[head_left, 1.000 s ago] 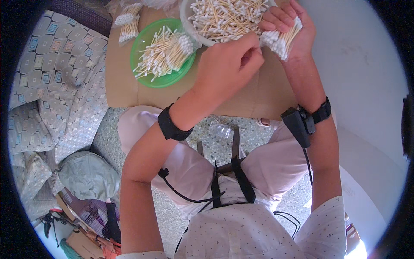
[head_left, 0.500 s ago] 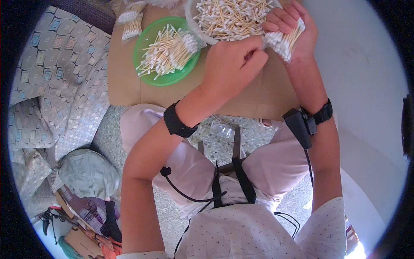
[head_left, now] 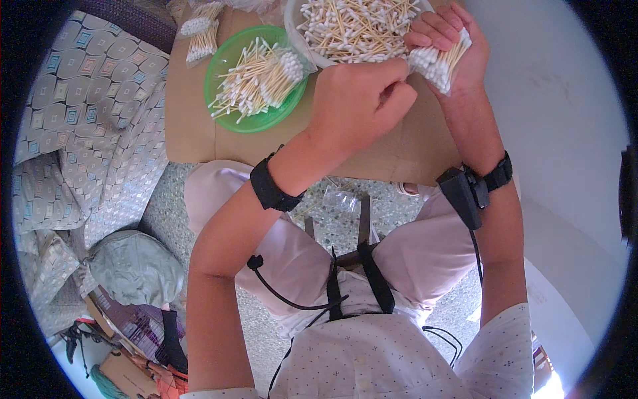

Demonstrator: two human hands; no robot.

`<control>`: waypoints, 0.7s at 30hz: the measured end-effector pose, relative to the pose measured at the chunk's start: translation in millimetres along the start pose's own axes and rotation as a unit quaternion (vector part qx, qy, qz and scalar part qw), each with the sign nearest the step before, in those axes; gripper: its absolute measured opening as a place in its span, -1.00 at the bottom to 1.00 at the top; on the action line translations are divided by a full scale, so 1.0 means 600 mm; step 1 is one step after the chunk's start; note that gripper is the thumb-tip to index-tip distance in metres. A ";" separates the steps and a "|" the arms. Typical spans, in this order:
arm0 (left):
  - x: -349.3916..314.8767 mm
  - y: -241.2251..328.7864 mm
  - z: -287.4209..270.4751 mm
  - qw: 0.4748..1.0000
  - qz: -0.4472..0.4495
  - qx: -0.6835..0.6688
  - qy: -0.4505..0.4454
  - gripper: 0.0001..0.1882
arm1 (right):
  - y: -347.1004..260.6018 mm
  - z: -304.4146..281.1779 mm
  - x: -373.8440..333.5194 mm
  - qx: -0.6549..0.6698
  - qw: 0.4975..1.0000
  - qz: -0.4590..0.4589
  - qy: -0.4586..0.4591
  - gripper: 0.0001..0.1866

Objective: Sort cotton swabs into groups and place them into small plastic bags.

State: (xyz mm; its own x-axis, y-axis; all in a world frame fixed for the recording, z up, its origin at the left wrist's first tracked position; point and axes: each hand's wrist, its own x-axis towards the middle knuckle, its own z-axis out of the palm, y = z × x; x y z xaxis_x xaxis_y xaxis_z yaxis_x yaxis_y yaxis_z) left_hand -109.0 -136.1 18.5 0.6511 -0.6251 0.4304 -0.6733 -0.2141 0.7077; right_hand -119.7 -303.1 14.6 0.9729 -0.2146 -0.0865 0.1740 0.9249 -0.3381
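Note:
My right hand (head_left: 469,58) is wrapped round a clear plastic bag of cotton swabs (head_left: 441,65), its white tips packed together and wooden sticks slanting upward. My left hand (head_left: 359,100) is closed in a pinch at the bag's left edge; its fingertips are partly hidden behind the knuckles. Just beyond my left hand stands a white bowl (head_left: 291,30) heaped with loose cotton swabs (head_left: 362,33). To its left, a green plastic bowl (head_left: 219,114) holds more cotton swabs (head_left: 256,86), some bundled in clear plastic.
Cardboard (head_left: 193,143) covers the work surface. Filled bags of swabs (head_left: 201,41) lie at its far left, near crumpled clear plastic (head_left: 256,5). A white wall (head_left: 565,120) rises on the right, patterned cushions (head_left: 93,100) on the left. A plastic scrap (head_left: 340,199) lies on the speckled floor.
My left hand has turned slightly at the bag's edge, its thumb shifting a little to the right. The right hand keeps its hold on the bag, almost still.

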 end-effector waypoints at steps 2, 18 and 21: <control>0.000 -0.002 0.001 1.000 0.007 0.003 0.001 -0.84 | 0.000 -0.001 0.001 0.001 1.000 -0.002 0.002 -0.60; -0.001 -0.004 -0.004 0.974 0.191 0.124 -0.013 -0.82 | 0.017 0.016 -0.011 -0.031 0.997 -0.050 0.044 -0.60; -0.007 0.000 0.005 0.970 0.207 0.127 -0.024 -0.82 | 0.013 0.005 -0.008 -0.029 0.998 -0.054 0.028 -0.61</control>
State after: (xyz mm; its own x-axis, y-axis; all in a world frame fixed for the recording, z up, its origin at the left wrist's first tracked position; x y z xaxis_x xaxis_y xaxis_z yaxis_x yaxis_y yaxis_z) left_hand -112.6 -135.7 15.1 0.2943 -0.7299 0.6169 -0.9420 -0.1126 0.3161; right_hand -122.4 -294.2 15.0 0.9388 -0.3301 -0.0982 0.2660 0.8761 -0.4022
